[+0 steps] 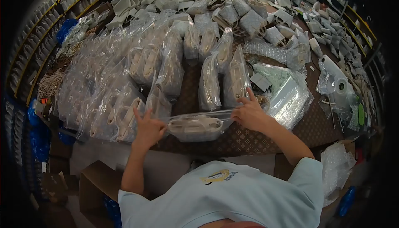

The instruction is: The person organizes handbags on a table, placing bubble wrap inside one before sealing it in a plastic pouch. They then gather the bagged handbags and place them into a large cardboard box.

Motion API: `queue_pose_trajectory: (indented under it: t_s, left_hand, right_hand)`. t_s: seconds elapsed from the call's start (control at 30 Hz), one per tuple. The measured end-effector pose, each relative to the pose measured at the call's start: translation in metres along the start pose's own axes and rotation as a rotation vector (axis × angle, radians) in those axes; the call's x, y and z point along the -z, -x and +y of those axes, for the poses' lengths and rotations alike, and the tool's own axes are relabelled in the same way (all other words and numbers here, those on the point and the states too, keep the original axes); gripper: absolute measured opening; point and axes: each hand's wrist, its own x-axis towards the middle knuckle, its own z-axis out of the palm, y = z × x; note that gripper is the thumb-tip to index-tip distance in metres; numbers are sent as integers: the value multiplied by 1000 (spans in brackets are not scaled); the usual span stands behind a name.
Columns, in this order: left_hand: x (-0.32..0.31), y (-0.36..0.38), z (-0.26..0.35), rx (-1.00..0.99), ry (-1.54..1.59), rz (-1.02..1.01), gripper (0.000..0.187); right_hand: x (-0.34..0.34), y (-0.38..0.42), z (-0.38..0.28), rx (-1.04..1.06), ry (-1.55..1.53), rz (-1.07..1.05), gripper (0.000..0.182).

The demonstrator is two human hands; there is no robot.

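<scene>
Below frame centre, our left hand [148,129], the nearer, and right hand [251,115] seem to pinch opposite ends of an oblong cream handbag in clear plastic [196,128], lying left-to-right.

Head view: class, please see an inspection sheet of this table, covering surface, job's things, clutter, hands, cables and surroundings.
Surface: brown patterned covering, partly visible.
Job's things: pale handbag inside clear plastic, at the near edge.
Clutter: bagged handbags standing beyond it; loose handbags heaped at the back; bubble wrap.
Hands: left hand and right hand at opposite ends of the plastic; exact grip unclear.
Cables: nothing seen.
Surroundings: shelves both sides; cardboard box below.
</scene>
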Motion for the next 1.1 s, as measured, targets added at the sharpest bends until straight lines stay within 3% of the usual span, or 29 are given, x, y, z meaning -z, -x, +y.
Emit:
queue_pose_trajectory:
  t_s: [0.1,0.17,0.27,0.5,0.57,0.63,0.67,0.77,0.9,1.1]
  left_hand:
    - [16,-2,-7,-29,23,60,8]
    - [18,3,-9,-8,104,221,6]
    - [3,5,-13,-63,68,116,6]
    - [3,0,-21,-11,2,184,8]
    - [3,5,-22,59,20,40,8]
    - [10,12,-18,47,64,34,8]
    - [13,15,-14,48,97,43,9]
    - [16,18,1,-2,245,14,13]
    - [17,16,5,-7,239,-15,12]
    - [13,17,0,48,247,-4,8]
  right_hand:
    - [18,-4,0,7,-73,82,4]
    - [23,-3,4,4,-42,98,5]
    - [19,-1,3,62,-97,143,7]
    - [13,-7,1,-11,-259,205,8]
    - [10,0,1,-39,-317,198,12]
    - [11,4,1,-163,-622,345,22]
    - [9,9,-4,-178,-607,424,28]
    - [-15,25,2,-312,-768,342,27]
    - [-27,26,-1,-339,-872,313,17]
    - [-42,26,-2,-262,-716,419,13]
